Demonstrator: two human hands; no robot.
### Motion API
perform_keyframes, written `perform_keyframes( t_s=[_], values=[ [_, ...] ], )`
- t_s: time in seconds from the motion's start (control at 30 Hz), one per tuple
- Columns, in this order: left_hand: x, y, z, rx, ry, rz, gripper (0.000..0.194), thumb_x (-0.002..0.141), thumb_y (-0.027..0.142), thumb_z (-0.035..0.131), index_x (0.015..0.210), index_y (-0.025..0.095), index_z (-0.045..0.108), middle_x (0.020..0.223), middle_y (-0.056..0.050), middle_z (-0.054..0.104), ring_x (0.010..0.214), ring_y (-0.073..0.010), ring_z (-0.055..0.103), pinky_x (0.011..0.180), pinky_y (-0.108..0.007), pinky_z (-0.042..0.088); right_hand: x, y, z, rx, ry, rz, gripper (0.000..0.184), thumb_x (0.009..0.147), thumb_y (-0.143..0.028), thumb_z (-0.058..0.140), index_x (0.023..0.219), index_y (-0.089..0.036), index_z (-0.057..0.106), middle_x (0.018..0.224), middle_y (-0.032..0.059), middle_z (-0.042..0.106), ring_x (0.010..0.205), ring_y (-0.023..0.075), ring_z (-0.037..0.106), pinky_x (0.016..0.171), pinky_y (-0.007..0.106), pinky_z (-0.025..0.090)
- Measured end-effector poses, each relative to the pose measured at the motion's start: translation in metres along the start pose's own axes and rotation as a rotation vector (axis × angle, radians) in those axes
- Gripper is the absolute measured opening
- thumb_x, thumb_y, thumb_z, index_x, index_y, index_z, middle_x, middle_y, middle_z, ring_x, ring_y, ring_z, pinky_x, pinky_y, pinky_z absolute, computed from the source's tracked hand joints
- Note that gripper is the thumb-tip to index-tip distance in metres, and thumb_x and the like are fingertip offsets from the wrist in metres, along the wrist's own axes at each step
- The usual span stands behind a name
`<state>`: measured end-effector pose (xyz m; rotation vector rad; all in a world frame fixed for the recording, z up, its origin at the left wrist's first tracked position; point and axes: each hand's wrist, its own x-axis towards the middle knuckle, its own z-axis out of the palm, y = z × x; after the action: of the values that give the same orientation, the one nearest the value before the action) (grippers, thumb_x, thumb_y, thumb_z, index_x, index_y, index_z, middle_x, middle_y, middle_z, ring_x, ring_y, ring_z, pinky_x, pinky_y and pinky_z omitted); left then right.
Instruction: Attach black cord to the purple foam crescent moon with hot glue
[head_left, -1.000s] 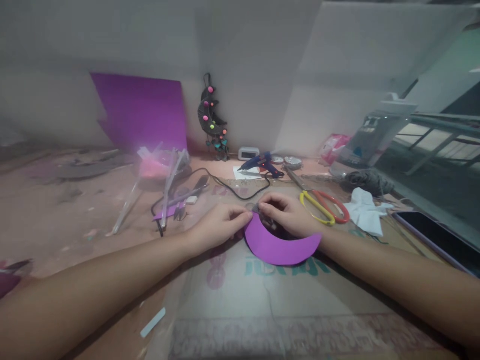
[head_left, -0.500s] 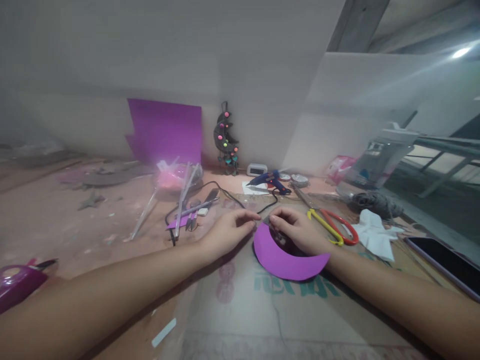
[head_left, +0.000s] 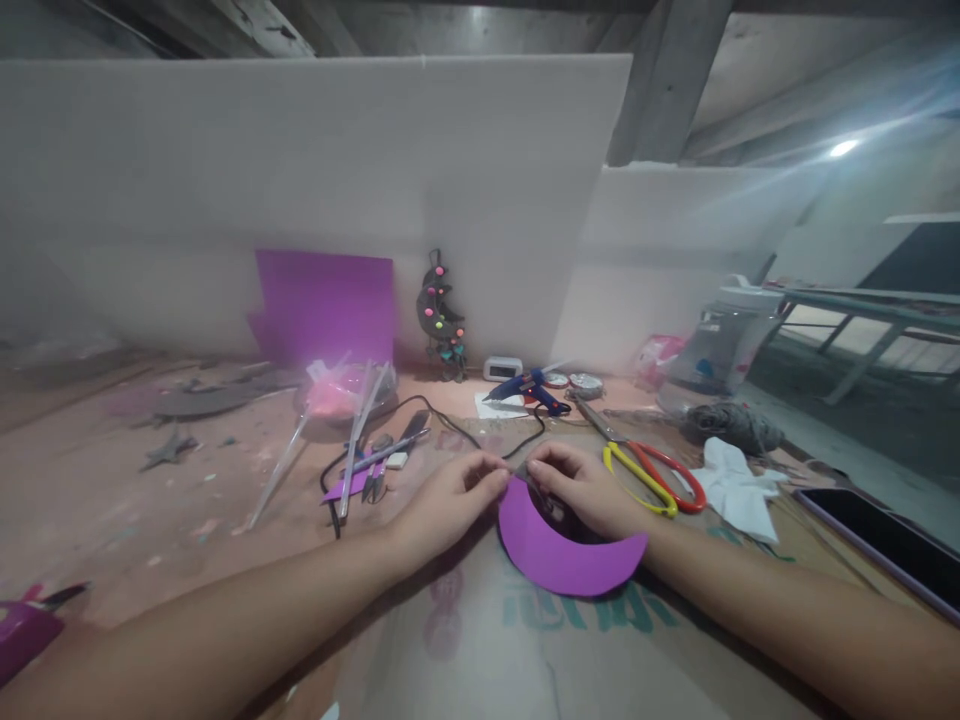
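Note:
A purple paper crescent [head_left: 570,567] with a dark back edge lies tilted over the cardboard sheet [head_left: 480,670], its upper tip between my two hands. My right hand [head_left: 585,492] pinches that upper tip, where a small dark grey piece shows at the fingers. From the other side my left hand [head_left: 457,497] has thumb and forefinger pressed together beside the same tip; whatever is between them is too small to make out. The crescent's other tip rests against my right wrist.
Beyond my hands lie a blue glue gun [head_left: 529,390] and its cord. Scissors [head_left: 649,475], white tissue [head_left: 739,490] and a phone [head_left: 885,545] are at right. Left are clear glue sticks [head_left: 364,440] and a craft knife [head_left: 414,428]. A decorated dark moon [head_left: 439,310] hangs behind.
The head view has tilted up, so everything sits lower in the picture. Both hands stay at the crescent's upper tip, the left fingertips still close beside the right ones.

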<state>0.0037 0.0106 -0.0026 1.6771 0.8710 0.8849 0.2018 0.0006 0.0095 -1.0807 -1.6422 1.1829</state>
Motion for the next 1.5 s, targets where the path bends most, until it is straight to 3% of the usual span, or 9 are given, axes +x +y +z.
perform_keyframes(
  t_s=[0.2,0.33,0.43,0.67,0.83,1.0,1.27,1.5],
  values=[
    [-0.001,0.008,0.001,0.111,-0.043,-0.037,0.025,0.083,0.038,0.059,0.079,0.015,0.065,0.070,0.001,0.057,0.061,-0.0116,0.046,0.055,-0.022,0.034,0.001,0.008,-0.001,0.074,-0.015,0.004,0.035,0.083,-0.051,0.063,0.077,-0.019,0.052,0.057,-0.0068,0.049,0.043,0.0063,0.042,0.043,0.022,0.031],
    [-0.001,0.009,0.001,0.091,-0.017,-0.017,0.025,0.084,0.037,0.057,0.075,0.014,0.061,0.069,0.001,0.055,0.063,-0.0117,0.047,0.057,-0.022,0.035,0.003,0.010,-0.002,0.078,0.023,-0.035,0.045,0.085,-0.060,0.052,0.079,-0.016,0.058,0.062,-0.0030,0.051,0.052,0.0087,0.046,0.048,0.023,0.035],
    [-0.001,0.009,0.001,0.084,0.006,-0.034,0.025,0.084,0.038,0.057,0.074,0.014,0.059,0.067,0.002,0.053,0.060,-0.0112,0.045,0.053,-0.022,0.033,0.004,0.010,-0.002,0.113,0.036,-0.019,0.047,0.083,-0.063,0.055,0.082,-0.016,0.060,0.063,-0.0026,0.051,0.053,0.0091,0.046,0.048,0.023,0.035],
    [-0.003,0.008,0.002,0.145,-0.036,-0.055,0.017,0.081,0.031,0.056,0.073,0.016,0.058,0.063,0.004,0.053,0.055,-0.0103,0.045,0.052,-0.021,0.035,0.000,0.007,0.002,0.026,-0.039,0.029,0.034,0.080,-0.049,0.065,0.087,-0.017,0.057,0.060,-0.0037,0.056,0.048,0.0091,0.050,0.046,0.022,0.037],
    [-0.002,0.003,0.002,0.135,-0.041,-0.069,0.018,0.082,0.032,0.055,0.073,0.017,0.058,0.061,0.004,0.052,0.053,-0.0104,0.045,0.051,-0.021,0.034,-0.001,0.007,0.001,0.047,-0.022,0.022,0.038,0.083,-0.055,0.060,0.079,-0.017,0.057,0.059,-0.0042,0.052,0.047,0.0073,0.045,0.043,0.021,0.034],
    [0.000,0.002,0.000,0.055,0.025,-0.051,0.024,0.084,0.037,0.055,0.073,0.017,0.054,0.060,0.005,0.050,0.053,-0.0099,0.043,0.050,-0.021,0.032,0.004,0.015,-0.001,0.164,-0.043,0.051,0.042,0.079,-0.057,0.062,0.087,-0.017,0.059,0.066,-0.0029,0.055,0.045,0.0060,0.043,0.040,0.020,0.033],
    [-0.001,0.008,0.001,0.074,0.061,-0.045,0.025,0.083,0.038,0.057,0.071,0.016,0.055,0.063,0.003,0.050,0.056,-0.0105,0.043,0.050,-0.021,0.032,0.005,0.007,-0.001,-0.061,-0.132,0.065,0.029,0.077,-0.044,0.068,0.084,-0.016,0.063,0.067,-0.0020,0.058,0.054,0.0082,0.048,0.049,0.021,0.037],
    [-0.001,0.004,0.000,0.053,0.038,-0.023,0.024,0.084,0.037,0.057,0.074,0.015,0.056,0.066,0.003,0.052,0.059,-0.0107,0.045,0.053,-0.021,0.034,0.004,0.009,-0.001,-0.081,-0.130,0.083,0.037,0.078,-0.053,0.064,0.078,-0.017,0.060,0.059,-0.0034,0.052,0.050,0.0084,0.045,0.047,0.021,0.034]
  ],
)
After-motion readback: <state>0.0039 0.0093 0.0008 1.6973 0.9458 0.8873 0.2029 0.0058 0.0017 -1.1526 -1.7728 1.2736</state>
